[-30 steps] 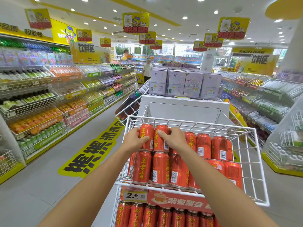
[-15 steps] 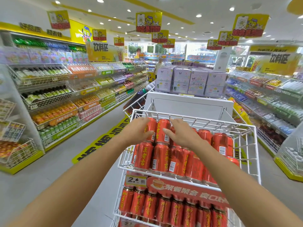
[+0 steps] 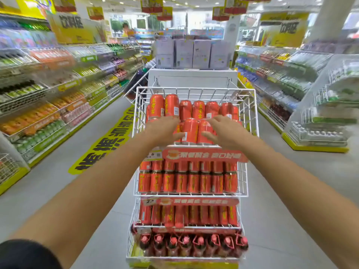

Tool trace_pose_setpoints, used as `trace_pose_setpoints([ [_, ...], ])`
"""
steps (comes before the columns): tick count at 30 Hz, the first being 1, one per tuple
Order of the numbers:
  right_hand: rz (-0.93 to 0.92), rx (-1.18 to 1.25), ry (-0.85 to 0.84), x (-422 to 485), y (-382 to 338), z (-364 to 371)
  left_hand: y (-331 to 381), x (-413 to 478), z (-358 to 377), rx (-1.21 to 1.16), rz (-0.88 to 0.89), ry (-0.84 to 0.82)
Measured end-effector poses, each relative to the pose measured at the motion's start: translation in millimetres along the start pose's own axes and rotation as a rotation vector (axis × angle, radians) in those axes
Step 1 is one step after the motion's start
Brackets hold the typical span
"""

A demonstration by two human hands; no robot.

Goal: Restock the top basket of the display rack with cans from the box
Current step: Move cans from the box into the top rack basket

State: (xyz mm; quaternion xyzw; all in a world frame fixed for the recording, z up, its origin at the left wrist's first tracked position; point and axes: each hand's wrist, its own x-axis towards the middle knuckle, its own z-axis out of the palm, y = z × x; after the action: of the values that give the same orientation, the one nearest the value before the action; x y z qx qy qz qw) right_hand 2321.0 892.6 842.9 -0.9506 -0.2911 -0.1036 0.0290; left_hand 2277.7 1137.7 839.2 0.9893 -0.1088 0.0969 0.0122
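Setting: shop aisle, white wire display rack's top basket.
Red upright drink cans: front row, between both hands.
Left hand: fingers apart, flanking cans.
Right hand: likewise, equally near.

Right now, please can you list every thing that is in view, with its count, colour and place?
top basket: one, white wire, top of the display rack, centre.
cans: many, count unclear, red-orange, lying in the top basket.
lower cans: two tiers, red, upright under the top basket.
bottles: one row, dark with pink caps, lowest tier.
price banner: one, red, front edge of the top basket.
boxes: several, pale lilac, stacked behind the rack.
shelves: long rows of drinks, both sides of the aisle.
floor sticker: one, yellow and black, left of the rack.
left hand: fingers spread, at the front cans.
right hand: fingers spread, at the front cans.
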Motion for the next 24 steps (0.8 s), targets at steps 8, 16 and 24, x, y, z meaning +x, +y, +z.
trace_pose_setpoints([
  [8,0.043,0.055,-0.176,-115,-65,77,22,-117,108,-0.088,0.099,-0.201],
  [16,0.035,0.207,-0.478,-201,-104,252,34,-213,279,-0.264,0.052,-0.563],
  [24,-0.017,0.277,-0.855,-299,-111,400,70,-326,436,-0.402,-0.109,-0.837],
])
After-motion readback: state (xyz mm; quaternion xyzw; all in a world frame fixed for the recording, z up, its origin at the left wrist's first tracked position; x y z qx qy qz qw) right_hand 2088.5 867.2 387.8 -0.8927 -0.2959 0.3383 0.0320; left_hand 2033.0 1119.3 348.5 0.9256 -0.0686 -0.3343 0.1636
